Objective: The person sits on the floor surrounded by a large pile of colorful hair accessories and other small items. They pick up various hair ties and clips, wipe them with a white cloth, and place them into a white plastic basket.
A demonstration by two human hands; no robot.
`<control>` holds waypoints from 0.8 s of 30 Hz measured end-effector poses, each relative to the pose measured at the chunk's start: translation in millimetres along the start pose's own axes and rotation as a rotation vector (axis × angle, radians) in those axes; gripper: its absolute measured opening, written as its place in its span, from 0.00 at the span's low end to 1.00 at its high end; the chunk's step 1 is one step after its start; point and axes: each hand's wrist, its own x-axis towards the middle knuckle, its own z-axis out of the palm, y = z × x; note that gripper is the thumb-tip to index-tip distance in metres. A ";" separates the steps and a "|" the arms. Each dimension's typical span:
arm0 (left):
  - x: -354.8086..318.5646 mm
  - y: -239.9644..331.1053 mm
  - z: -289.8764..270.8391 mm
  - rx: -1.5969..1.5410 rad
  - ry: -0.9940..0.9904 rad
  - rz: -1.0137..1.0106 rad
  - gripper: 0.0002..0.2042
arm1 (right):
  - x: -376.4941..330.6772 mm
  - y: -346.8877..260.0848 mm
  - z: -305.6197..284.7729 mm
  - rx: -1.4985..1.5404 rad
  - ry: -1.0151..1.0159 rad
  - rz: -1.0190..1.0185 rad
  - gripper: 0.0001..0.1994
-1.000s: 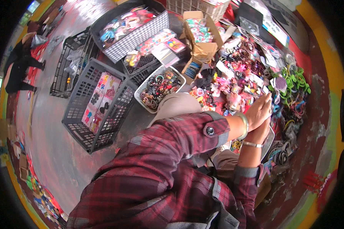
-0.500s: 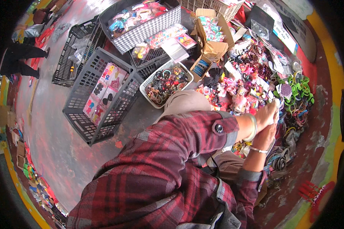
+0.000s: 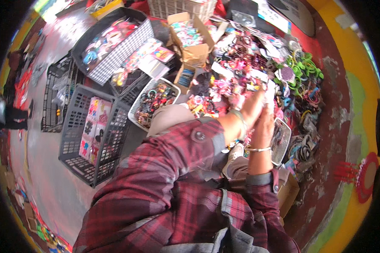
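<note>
A dark slatted crate (image 3: 93, 139) stood on the floor at the left, and beside it a small white basket (image 3: 154, 101) of trinkets. Further right, the left hand (image 3: 251, 107) and right hand (image 3: 266, 122) met above a heap of hair accessories (image 3: 240, 76), fingers curled together around something small and pale; what it was could not be told. It looked light and thin, probably easily bent, best pinched at its edge. Green hoops (image 3: 302, 71) lay at the far right.
</note>
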 end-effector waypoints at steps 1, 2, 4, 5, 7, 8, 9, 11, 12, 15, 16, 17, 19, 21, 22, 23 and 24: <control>-8.3 25.3 7.9 0.019 -0.002 -0.016 0.12 | -2.4 0.3 4.3 -0.069 0.003 -0.054 0.24; -13.3 39.8 20.2 0.029 -0.015 -0.044 0.11 | -2.6 -6.2 8.5 -0.152 0.019 -0.114 0.24; -11.9 15.3 1.5 0.222 0.017 -0.077 0.13 | 1.5 -16.9 16.5 -0.316 0.051 -0.230 0.25; -25.2 13.4 18.9 0.149 0.042 -0.132 0.13 | 4.4 -18.9 17.7 -0.393 0.067 -0.279 0.26; -43.0 7.8 38.6 0.113 0.079 -0.176 0.16 | 23.8 -14.7 -0.3 -0.181 0.105 -0.150 0.23; -44.9 3.1 38.9 0.105 0.089 -0.110 0.17 | 29.8 -12.0 -5.1 -0.188 0.125 -0.125 0.23; -39.2 -3.0 31.5 0.071 0.102 -0.067 0.17 | 28.6 -15.0 -6.0 -0.013 0.123 0.094 0.23; -31.3 0.6 20.2 0.045 0.139 -0.091 0.18 | 19.2 -10.8 -3.1 -0.004 0.059 0.120 0.23; -27.4 14.3 16.2 0.053 0.169 -0.143 0.17 | 9.9 -20.2 11.7 0.004 0.014 0.133 0.23; -18.9 40.4 18.5 0.080 0.159 -0.050 0.14 | -19.6 -12.9 26.3 -0.180 0.002 -0.023 0.25; -20.3 45.7 19.1 0.159 0.088 -0.037 0.17 | -20.5 -4.0 27.3 -0.242 -0.001 -0.110 0.25; -23.2 44.1 17.5 0.245 0.103 -0.023 0.17 | -20.0 -16.1 38.0 -0.113 0.019 -0.132 0.27; -40.4 32.9 33.5 0.264 0.175 -0.046 0.15 | 5.2 -3.6 18.0 -0.126 -0.025 -0.094 0.24; -41.1 3.5 28.9 0.234 0.114 0.045 0.17 | 24.6 4.0 -6.5 0.082 0.023 0.063 0.22; -37.7 -6.6 1.3 0.299 0.128 -0.009 0.17 | 23.2 -2.3 -0.8 0.144 0.057 0.154 0.21; -37.0 -4.9 7.8 0.286 0.127 -0.003 0.17 | 19.9 -1.1 -0.7 0.167 0.102 0.172 0.21; -35.6 1.8 14.2 0.272 0.132 0.016 0.17 | 14.4 -2.4 6.1 0.192 0.133 0.192 0.21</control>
